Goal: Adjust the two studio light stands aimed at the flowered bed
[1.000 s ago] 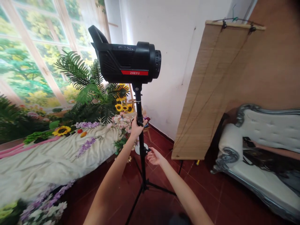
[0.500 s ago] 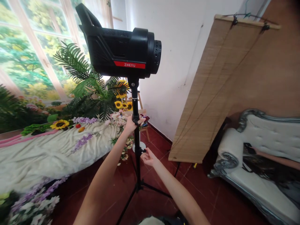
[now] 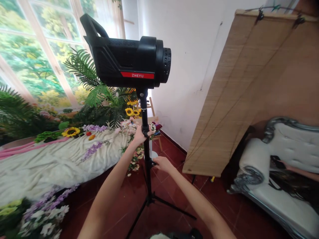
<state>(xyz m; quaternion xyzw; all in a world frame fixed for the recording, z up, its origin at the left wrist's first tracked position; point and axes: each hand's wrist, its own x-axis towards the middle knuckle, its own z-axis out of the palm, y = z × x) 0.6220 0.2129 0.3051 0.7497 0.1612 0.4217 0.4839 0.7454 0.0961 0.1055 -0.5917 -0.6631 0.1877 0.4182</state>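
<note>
My left hand [image 3: 140, 136] wraps round the upper collar [image 3: 145, 130] of the light stand [image 3: 147, 149], thumb and fingers on opposite sides of the pole. Lower down, my right hand [image 3: 163, 164] pinches the small knob [image 3: 153, 163] on the pole's right side, fingertips drawn together.

The black studio light [image 3: 127, 63] sits on top, above both my hands, its round front end turned right. Beyond that rim I see only white wall [image 3: 186, 69] before the slanted edge of the bamboo blind [image 3: 219, 99] — a fair gap. On my left, the draped edge of the pale cloth [image 3: 50, 166] ends short of the pole, though flowers [image 3: 136, 159] crowd close behind it. The tripod legs [image 3: 175, 207] splay over the red floor [image 3: 119, 207], and more tile runs from the right leg to the silver-trimmed sofa [image 3: 254, 156] — well apart from the stand.
</note>
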